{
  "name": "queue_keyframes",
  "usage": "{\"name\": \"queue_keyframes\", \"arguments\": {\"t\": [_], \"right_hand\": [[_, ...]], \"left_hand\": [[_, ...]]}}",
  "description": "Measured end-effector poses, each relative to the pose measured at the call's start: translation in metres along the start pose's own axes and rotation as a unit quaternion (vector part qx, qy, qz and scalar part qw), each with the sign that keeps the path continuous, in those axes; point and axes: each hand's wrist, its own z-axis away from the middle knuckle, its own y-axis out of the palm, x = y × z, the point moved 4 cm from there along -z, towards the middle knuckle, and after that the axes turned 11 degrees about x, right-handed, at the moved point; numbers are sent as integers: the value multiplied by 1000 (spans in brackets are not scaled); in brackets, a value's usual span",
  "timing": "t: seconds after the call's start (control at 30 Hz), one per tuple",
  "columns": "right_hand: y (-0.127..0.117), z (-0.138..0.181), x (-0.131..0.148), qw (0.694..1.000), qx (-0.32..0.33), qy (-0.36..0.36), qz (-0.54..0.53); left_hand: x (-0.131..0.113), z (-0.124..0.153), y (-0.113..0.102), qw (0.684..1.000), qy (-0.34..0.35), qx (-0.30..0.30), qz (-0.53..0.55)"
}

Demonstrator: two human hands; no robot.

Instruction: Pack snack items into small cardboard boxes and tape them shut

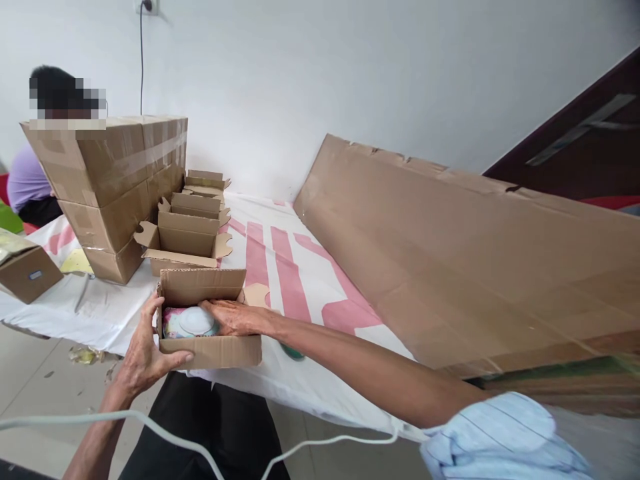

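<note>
White cord [75, 419] loops across the near edge, and just past it the left hand [143, 357] has the open cardboard box [220, 353] by its left end, thumb over the near side. The right hand [235, 317] is down inside, fingers partly hidden so can't tell if they've got a grip, and the pale round thing [196, 321] sits just left of it, nearer that hand, box's long side running left to right.

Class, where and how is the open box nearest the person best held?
The open box is likely held best at its front left corner, coming from the left: it sits upright, and two walls meet there for the left hand to span.
</note>
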Motion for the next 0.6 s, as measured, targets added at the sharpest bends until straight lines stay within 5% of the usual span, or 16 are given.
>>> {"name": "queue_keyframes", "arguments": {"t": [0.6], "right_hand": [[-10,-1,15,1000,-26,8,-16]], "left_hand": [[17,-11,-4,998,34,47,26]]}}
